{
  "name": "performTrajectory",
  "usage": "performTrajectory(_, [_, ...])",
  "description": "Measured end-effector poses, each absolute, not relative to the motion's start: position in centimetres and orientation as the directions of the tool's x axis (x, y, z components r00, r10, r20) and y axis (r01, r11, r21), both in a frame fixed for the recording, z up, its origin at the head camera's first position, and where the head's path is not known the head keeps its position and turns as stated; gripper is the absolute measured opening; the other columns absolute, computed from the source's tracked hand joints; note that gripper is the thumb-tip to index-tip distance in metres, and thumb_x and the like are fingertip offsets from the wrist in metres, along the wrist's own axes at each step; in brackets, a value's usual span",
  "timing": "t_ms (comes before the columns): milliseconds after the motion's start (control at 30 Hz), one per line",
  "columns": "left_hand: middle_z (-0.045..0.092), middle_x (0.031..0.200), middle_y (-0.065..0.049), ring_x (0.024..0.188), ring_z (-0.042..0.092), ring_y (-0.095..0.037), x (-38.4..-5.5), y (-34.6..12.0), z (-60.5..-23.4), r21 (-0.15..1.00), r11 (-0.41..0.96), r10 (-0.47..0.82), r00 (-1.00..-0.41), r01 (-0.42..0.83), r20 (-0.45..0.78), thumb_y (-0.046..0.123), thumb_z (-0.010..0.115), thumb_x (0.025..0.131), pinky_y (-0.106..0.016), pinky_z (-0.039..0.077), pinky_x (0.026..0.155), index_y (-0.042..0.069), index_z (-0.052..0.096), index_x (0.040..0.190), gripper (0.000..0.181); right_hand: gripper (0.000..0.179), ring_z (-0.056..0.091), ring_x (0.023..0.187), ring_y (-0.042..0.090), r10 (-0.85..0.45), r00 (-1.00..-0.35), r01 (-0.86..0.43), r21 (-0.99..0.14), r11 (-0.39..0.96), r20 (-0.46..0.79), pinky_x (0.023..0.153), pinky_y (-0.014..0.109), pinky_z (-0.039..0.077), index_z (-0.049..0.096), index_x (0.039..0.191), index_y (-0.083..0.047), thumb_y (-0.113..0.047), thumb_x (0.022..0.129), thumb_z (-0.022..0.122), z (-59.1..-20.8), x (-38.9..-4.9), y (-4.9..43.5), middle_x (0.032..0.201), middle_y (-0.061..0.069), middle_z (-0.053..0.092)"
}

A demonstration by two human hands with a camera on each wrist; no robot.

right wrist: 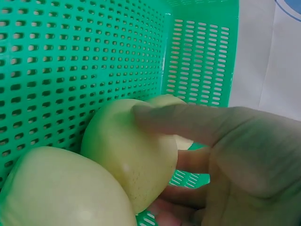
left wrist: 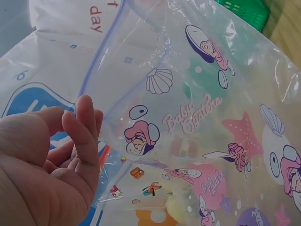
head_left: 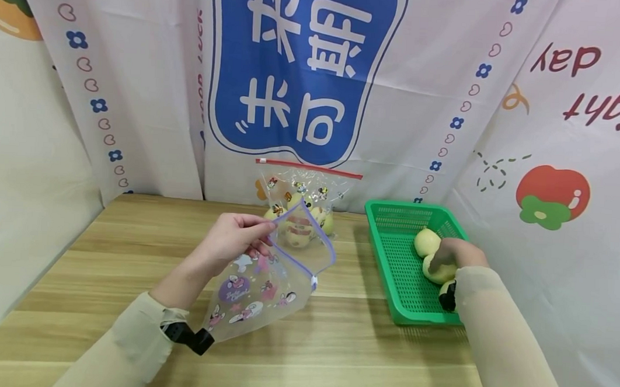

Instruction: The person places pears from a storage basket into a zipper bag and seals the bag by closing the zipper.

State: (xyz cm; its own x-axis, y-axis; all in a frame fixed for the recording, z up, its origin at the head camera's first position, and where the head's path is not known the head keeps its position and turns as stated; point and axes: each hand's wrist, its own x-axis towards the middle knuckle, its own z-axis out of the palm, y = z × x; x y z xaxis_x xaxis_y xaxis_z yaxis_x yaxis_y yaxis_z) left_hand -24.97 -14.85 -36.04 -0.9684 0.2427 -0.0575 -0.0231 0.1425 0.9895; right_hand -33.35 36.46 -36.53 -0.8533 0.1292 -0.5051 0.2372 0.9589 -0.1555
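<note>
My left hand (head_left: pixel 239 239) pinches the open rim of a clear zip bag (head_left: pixel 262 296) with a purple zip edge and pink cartoon prints. The bag's mouth gapes to the right, its slider at the near corner. In the left wrist view the bag (left wrist: pixel 202 108) spreads away from my fingertips. Over the green basket (head_left: pixel 389 285), my right hand (head_left: pixel 459 254) grips the middle pear (head_left: pixel 439 271). In the right wrist view my thumb lies over this pale yellow pear (right wrist: pixel 131 155), fingers round its far side. Other pears (head_left: pixel 427 243) sit beside it, one partly hidden by my wrist.
Behind the held bag stands another clear zip bag (head_left: pixel 310 185) with a red zip, holding several pears. The wooden table (head_left: pixel 145 231) meets printed curtains (head_left: pixel 152 92) at the back and sides. Camera straps are on both wrists.
</note>
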Motion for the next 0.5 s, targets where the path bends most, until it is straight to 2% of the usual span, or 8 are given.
performTrajectory(233, [0.077,0.086,-0.003,0.069,0.075,-0.009,-24.91,-15.01,-36.00,0.989,0.141,0.226,-0.972,-0.031,-0.063,0.023,0.071,0.109,-0.025,0.065,0.066,-0.008,0.072,0.134,0.040,0.070,0.057,0.116,0.045,0.102,-0.839,0.206,-0.139,0.969,-0.535,0.099,0.058,0.057,0.058,0.143,0.008,-0.027,0.089,0.086,-36.67,-33.11,36.75,0.142,0.035,0.057])
performTrajectory(433, [0.077,0.086,-0.002,0.070,0.075,-0.009,-24.96,-15.08,-36.09,0.989,0.145,0.221,-0.974,-0.027,-0.059,0.024,0.071,0.109,-0.026,0.066,0.068,-0.009,0.071,0.135,0.042,0.089,0.060,0.112,0.042,0.099,-0.827,0.257,-0.216,0.942,-0.553,0.091,0.051,0.060,0.045,0.153,0.012,-0.036,0.089,0.085,-36.90,-33.62,37.18,0.136,0.034,0.058])
performTrajectory(500, [0.077,0.086,-0.002,0.069,0.074,-0.008,-24.96,-15.11,-36.07,0.989,0.144,0.215,-0.975,-0.025,-0.056,0.024,0.071,0.109,-0.026,0.066,0.068,-0.009,0.071,0.135,0.042,0.086,0.061,0.105,0.040,0.082,-0.839,0.253,-0.253,0.934,-0.538,0.086,0.047,0.060,0.046,0.149,0.013,-0.039,0.090,0.083,-36.81,-33.86,37.08,0.129,0.031,0.060])
